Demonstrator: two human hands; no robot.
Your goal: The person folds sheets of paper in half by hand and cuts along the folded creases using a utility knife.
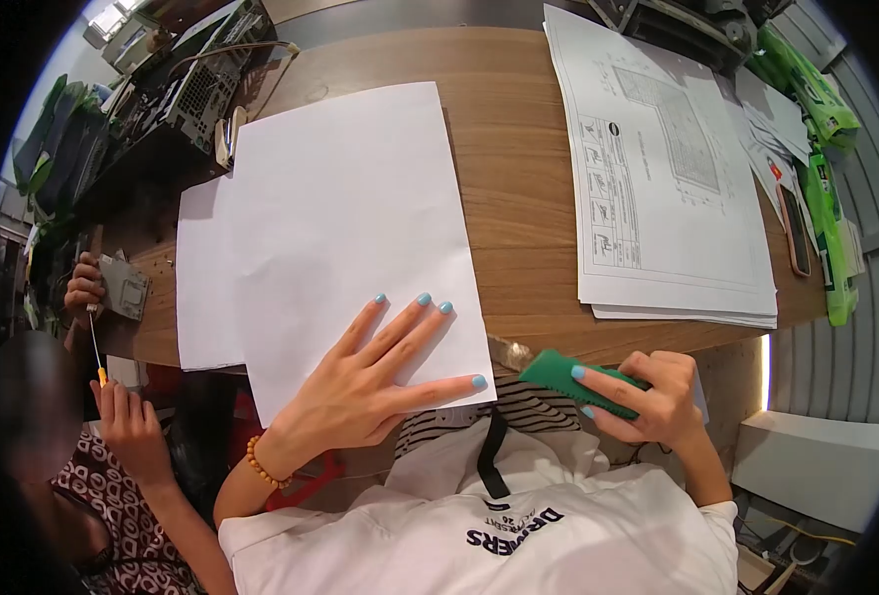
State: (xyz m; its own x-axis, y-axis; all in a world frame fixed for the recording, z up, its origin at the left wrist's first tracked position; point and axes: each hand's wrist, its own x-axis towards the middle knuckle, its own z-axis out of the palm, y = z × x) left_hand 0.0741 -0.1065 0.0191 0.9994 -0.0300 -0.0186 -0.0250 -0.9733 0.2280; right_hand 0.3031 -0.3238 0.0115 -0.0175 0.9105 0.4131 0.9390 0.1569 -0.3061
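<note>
My left hand (365,382) lies flat on a large white sheet of paper (345,198), fingers spread, near its lower right corner. The sheet overlaps another white sheet (201,297) on its left and hangs a little over the table's front edge. In my right hand (648,397), the fingers are wrapped around a green-handled tool (564,380). Its handle has a ridged edge, and a short, flat, metallic-looking end points left toward the paper's right edge. That end is too small to tell its exact kind.
Printed drawing sheets (658,198) lie on the right of the wooden table (509,149). A phone (795,228) and green packets (826,228) are beyond them. An opened computer case (182,119) stands back left. At left, another person holds a screwdriver (99,362) near a metal part (124,288).
</note>
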